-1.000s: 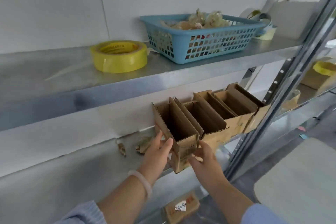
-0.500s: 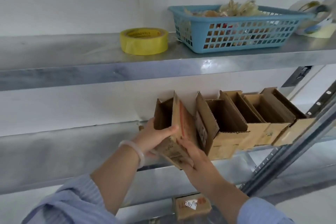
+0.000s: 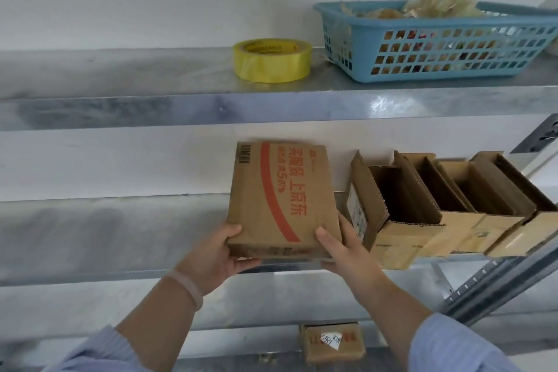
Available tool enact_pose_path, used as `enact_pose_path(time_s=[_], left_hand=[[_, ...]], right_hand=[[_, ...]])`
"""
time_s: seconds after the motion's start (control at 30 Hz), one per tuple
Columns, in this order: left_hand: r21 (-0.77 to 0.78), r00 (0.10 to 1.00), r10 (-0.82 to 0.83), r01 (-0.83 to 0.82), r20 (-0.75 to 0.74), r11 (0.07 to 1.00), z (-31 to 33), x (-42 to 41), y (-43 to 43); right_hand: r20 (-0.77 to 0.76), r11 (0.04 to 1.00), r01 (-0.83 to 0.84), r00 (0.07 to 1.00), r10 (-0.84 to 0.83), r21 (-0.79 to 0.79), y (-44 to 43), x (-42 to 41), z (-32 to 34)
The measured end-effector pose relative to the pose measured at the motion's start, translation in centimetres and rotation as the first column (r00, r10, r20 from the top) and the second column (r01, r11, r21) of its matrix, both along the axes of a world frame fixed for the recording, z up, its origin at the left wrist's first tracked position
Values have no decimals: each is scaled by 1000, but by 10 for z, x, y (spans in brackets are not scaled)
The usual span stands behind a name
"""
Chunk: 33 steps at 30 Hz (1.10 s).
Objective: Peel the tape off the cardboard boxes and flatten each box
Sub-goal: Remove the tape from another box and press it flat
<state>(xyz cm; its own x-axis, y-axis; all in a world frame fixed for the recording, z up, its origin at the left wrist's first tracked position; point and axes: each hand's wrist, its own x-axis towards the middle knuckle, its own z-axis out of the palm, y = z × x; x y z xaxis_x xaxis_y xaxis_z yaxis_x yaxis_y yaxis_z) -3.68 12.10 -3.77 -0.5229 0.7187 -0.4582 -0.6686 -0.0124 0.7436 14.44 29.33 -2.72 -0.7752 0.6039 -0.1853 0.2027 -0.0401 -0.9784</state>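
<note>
I hold a brown cardboard box point(image 3: 280, 199) with red print and a barcode in front of the middle shelf, its printed face turned towards me. My left hand point(image 3: 222, 254) grips its lower left corner, thumb on the front. My right hand point(image 3: 344, 248) grips the lower right corner and underside. To the right, a row of several open cardboard boxes point(image 3: 428, 202) stands on the middle shelf point(image 3: 120, 238), flaps up. Whether tape remains on the held box cannot be made out.
On the upper shelf point(image 3: 151, 100) sit a yellow tape roll point(image 3: 272, 59) and a blue plastic basket point(image 3: 437, 42) holding crumpled tape scraps. A small labelled cardboard box point(image 3: 332, 341) lies on the shelf below. A slanted metal upright point(image 3: 498, 284) runs at the right.
The leftmost box has come out of the row and away from the shelf. It was turned so its printed side faces me. Both hands now hold its lower corners.
</note>
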Motion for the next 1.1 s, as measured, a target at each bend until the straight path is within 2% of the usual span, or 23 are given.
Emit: enact_pose_path(time_s=[0.07,0.1,0.2,0.27,0.33,0.37,0.4,0.5,0.6,0.63,0.67,0.7,0.8,0.83,0.9,0.97,1.03,1.1], left_hand=[[2,998,51,-51,22,999,-6,1,-8],[-12,998,56,-56,-27,998,-8,2,-11],[-102,948,88,-124,-306,987,-3,1,-19],[-122,855,242,-330,-459,936,9,-5,-24],[-114,703,367,-536,-610,837,25,-15,-32],[-86,646,375,-565,-665,820,32,-21,-37],[-46,626,365,-541,-689,840,38,-26,-42],[-26,697,278,-391,-661,920,50,-37,-56],[-36,688,295,-423,-663,905,46,-55,-66],[-54,688,301,-443,-660,895,42,-61,-68],[-81,692,299,-459,-657,885,37,-66,-70],[-112,703,298,-473,-646,874,31,-71,-72],[-197,763,319,-498,-562,844,13,-83,-79],[-204,784,334,-496,-524,844,10,-87,-82],[-209,815,342,-478,-467,853,6,-98,-86],[-215,840,346,-461,-418,861,5,-108,-89],[-232,831,377,-494,-409,838,6,-117,-87],[-257,722,367,-596,-587,760,6,-126,-86]], right_hand=[[-42,999,-21,999,20,-29,-1,-9,0],[-62,1000,-23,998,24,8,-2,-13,0],[-72,954,-73,993,98,291,-5,-23,1],[-40,840,-133,983,181,527,-5,-29,4],[25,680,-214,961,276,701,-5,-38,6],[60,585,-243,947,315,774,-6,-44,6],[83,505,-262,933,349,822,-7,-51,6],[116,401,-297,902,417,867,-12,-74,9],[207,301,-349,885,417,887,-17,-95,9],[226,295,-364,883,411,883,-19,-100,7],[236,323,-378,885,401,868,-20,-106,5],[232,396,-386,894,384,833,-23,-110,3],[174,723,-300,953,246,622,-30,-122,-5],[175,795,-267,963,203,544,-32,-126,-7],[103,891,-262,965,241,370,-37,-133,-10],[16,911,-284,956,292,301,-43,-137,-11],[12,889,-242,966,258,389,-48,-140,-11],[30,825,-200,976,217,529,-52,-145,-8]])
